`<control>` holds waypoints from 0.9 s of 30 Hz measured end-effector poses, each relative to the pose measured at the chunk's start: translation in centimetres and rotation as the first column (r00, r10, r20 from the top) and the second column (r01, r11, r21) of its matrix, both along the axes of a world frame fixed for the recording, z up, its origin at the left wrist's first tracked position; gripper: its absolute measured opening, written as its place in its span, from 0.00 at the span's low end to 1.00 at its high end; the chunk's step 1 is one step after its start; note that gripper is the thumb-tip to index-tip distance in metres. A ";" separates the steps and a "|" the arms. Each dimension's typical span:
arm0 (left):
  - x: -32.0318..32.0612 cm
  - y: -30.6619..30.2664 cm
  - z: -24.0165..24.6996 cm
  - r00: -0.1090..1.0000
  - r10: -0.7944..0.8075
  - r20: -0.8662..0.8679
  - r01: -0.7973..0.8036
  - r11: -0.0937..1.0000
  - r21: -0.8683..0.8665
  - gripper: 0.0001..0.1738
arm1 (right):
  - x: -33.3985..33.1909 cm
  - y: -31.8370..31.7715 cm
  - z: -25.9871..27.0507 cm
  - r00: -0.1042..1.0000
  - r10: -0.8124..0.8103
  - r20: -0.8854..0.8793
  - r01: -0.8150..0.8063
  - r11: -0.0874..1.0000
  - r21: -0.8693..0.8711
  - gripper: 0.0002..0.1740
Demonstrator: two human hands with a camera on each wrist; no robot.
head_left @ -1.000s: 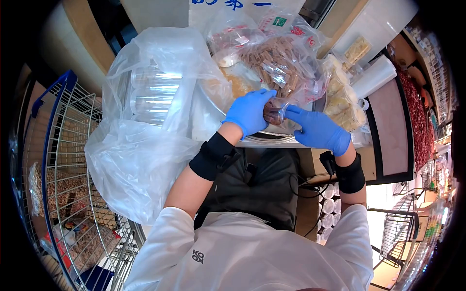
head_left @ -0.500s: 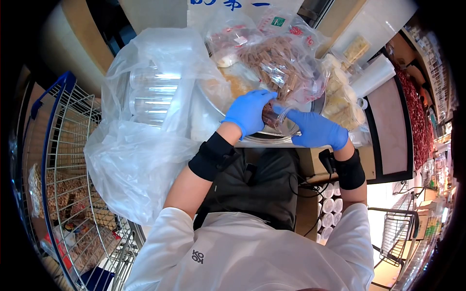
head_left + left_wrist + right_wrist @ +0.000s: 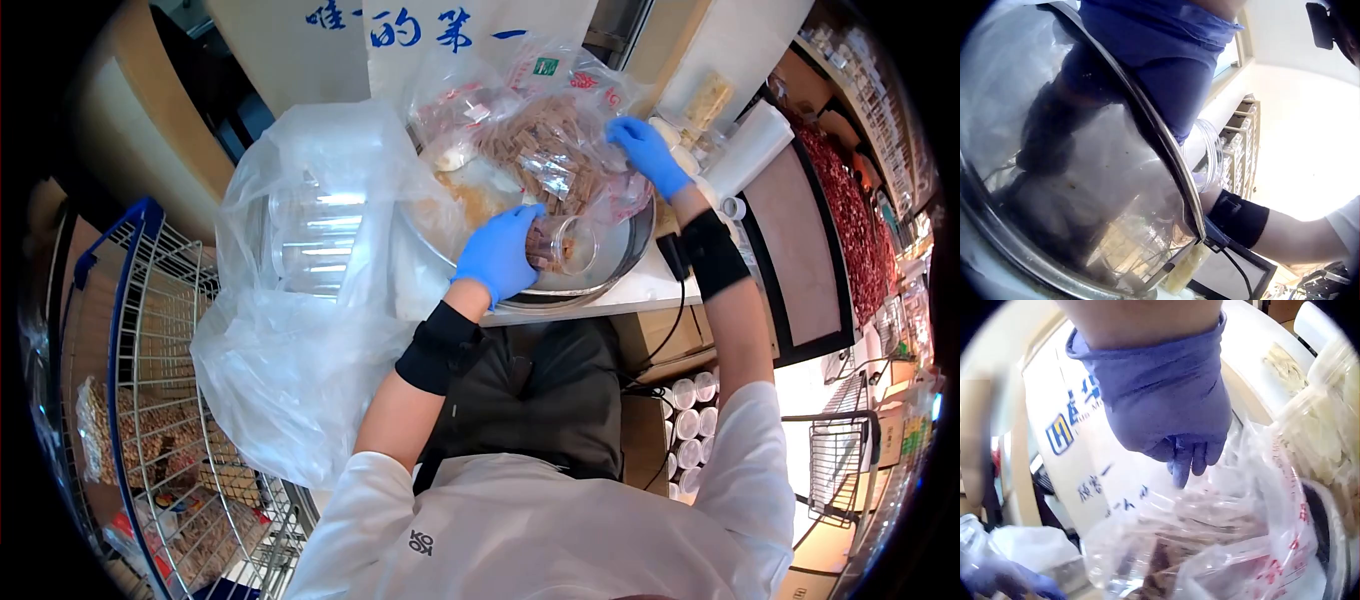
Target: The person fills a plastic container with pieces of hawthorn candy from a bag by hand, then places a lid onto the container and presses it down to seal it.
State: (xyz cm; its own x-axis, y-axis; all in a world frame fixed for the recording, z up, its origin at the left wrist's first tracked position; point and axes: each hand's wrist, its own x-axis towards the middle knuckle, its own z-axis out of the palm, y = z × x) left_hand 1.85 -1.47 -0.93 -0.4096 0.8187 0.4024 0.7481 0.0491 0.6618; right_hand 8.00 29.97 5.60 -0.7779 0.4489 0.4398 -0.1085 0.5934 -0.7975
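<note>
Blue-gloved left hand [image 3: 498, 255], head view: the grip is curled round a clear jar [image 3: 577, 248], held tilted over the near part of a round metal tray [image 3: 545, 292]; brown strips [image 3: 541, 246] show inside. The tray rests on a white bench [image 3: 422, 292]. The right hand [image 3: 648, 155] is at the right edge of a clear plastic bag [image 3: 625, 195] of similar strips.

Left wrist view: the tray's rim crosses the foreground; the jar's mouth shows beyond it, just beside the left hand.

Right wrist view: the right hand's fingers [image 3: 1180, 470] point down at the bag; whether this grip pinches the film cannot be told.
</note>
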 end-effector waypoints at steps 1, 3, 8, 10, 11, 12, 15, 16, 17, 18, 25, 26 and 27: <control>0.1 -0.1 0.2 1.000 0.024 -0.012 -0.024 0.999 -0.021 0.39 | -1.2 2.3 -1.2 0.982 -0.042 0.185 0.008 0.984 0.178 0.14; 0.1 -0.1 0.5 0.998 0.046 -0.039 -0.048 0.998 -0.034 0.39 | -2.3 3.8 -2.0 0.933 -0.121 0.340 -0.008 0.935 0.353 0.15; 0.1 -0.3 0.8 0.999 0.032 0.026 -0.030 0.997 -0.071 0.39 | -3.5 2.2 -1.1 0.782 -0.207 0.588 -0.213 0.798 0.564 0.27; 0.3 -0.3 0.8 0.998 0.025 0.049 -0.021 0.997 -0.074 0.39 | -3.5 0.6 -0.1 0.735 -0.215 0.643 -0.198 0.838 0.508 0.31; 0.4 -0.4 1.0 0.999 0.041 0.018 -0.040 0.997 -0.065 0.39 | -3.3 -0.3 0.5 0.686 -0.215 0.695 -0.180 0.876 0.448 0.35; 0.4 -0.5 1.0 0.998 0.059 -0.013 -0.059 0.997 -0.055 0.39 | -3.1 -1.2 1.1 0.685 -0.216 0.696 -0.180 0.875 0.449 0.35; 0.2 -0.2 0.5 0.999 0.038 0.023 -0.037 0.998 -0.046 0.39 | -3.1 -2.2 1.6 0.743 -0.079 0.665 -0.281 0.864 0.417 0.42; 0.2 -0.2 0.4 0.999 0.039 0.026 -0.038 0.998 -0.046 0.39 | -3.7 -2.0 1.6 0.668 -0.057 0.742 -0.324 0.875 0.359 0.41; 0.2 -0.1 0.4 0.999 0.039 0.006 -0.039 0.998 -0.045 0.39 | -4.2 -1.7 1.7 0.588 -0.033 0.808 -0.361 0.884 0.298 0.41; 0.1 -0.1 0.4 0.999 0.039 -0.015 -0.040 0.998 -0.044 0.39 | -4.6 -1.4 1.7 0.586 -0.032 0.809 -0.363 0.883 0.298 0.41; 0.1 -0.2 0.2 0.997 0.062 -0.051 -0.065 0.997 -0.042 0.39 | -5.1 2.0 -0.6 0.626 0.027 0.780 -0.449 0.830 0.331 0.31; 0.1 -0.1 0.1 0.998 0.053 -0.041 -0.055 0.997 -0.046 0.39 | -5.0 2.3 -0.9 0.636 -0.038 0.770 -0.413 0.827 0.382 0.31; 0.1 -0.1 0.1 0.999 0.044 -0.032 -0.045 0.998 -0.051 0.39 | -4.9 2.7 -1.1 0.636 -0.039 0.771 -0.415 0.825 0.384 0.31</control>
State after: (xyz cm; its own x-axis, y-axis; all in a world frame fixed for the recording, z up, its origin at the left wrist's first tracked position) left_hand 1.94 -1.59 -0.79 -0.4343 0.8200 0.3729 0.7642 0.1163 0.6344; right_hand 3.11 32.66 4.46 -0.9670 0.1528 -0.2038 0.2042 0.9433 -0.2616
